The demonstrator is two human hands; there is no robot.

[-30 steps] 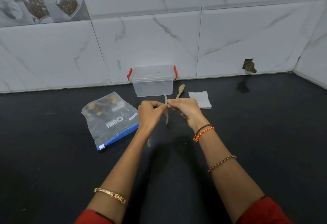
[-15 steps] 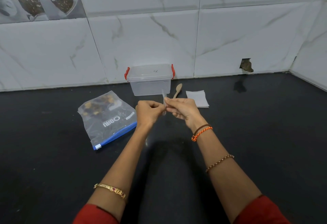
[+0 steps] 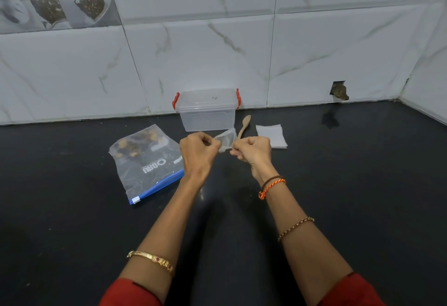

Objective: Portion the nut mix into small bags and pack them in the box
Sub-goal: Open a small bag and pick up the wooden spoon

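Observation:
Above the black counter (image 3: 338,197), my left hand (image 3: 197,152) and my right hand (image 3: 254,152) each pinch one side of a small clear bag (image 3: 226,140), whose mouth gapes between them. A large zip bag of nut mix (image 3: 145,160) with a blue seal lies flat to the left. Behind my hands, by the wall, stands a clear plastic box (image 3: 206,109) with red latches and its lid on. A wooden spoon (image 3: 244,126) lies just right of the box, and a stack of small clear bags (image 3: 272,135) lies beyond the spoon.
White marble-look wall tiles (image 3: 314,59) close off the back and the right corner. A small hole in the wall (image 3: 338,90) sits low at the back right. The black counter stretches wide on both sides and toward me.
The small bag was held edge-on between touching fingertips; now my hands have drawn apart and the bag's mouth is spread open between them.

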